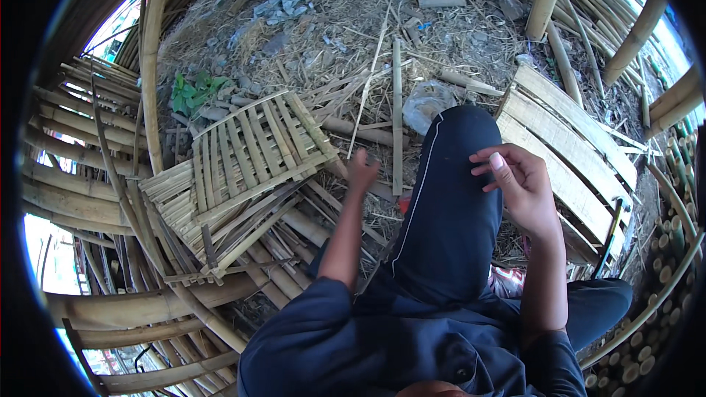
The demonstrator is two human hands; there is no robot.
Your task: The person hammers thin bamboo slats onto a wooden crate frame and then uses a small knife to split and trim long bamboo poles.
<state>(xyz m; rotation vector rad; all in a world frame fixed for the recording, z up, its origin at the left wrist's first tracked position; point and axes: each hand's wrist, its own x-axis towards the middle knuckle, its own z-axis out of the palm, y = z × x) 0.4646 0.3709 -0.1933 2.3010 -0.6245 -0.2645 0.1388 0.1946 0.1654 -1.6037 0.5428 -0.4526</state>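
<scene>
Right hand (pixel 526 190) is held half-curled, empty; left hand (pixel 361 172), grip unclear; beside it, slatted panel (pixel 241 153) seemingly assembled, loose strip (pixel 397 114) ahead unfitted.

I see the left hand (pixel 362 171) just right of a slatted bamboo panel (pixel 254 148); I can't quite tell whether it touches the thin strip (pixel 373 73) ahead of it. The right hand (pixel 521 184), fingers loosely curled, has the trousered knee (pixel 465 147) beside it, wooden boards (pixel 566 148) to its right and a clear plastic bag (pixel 425 105) ahead-left.
</scene>
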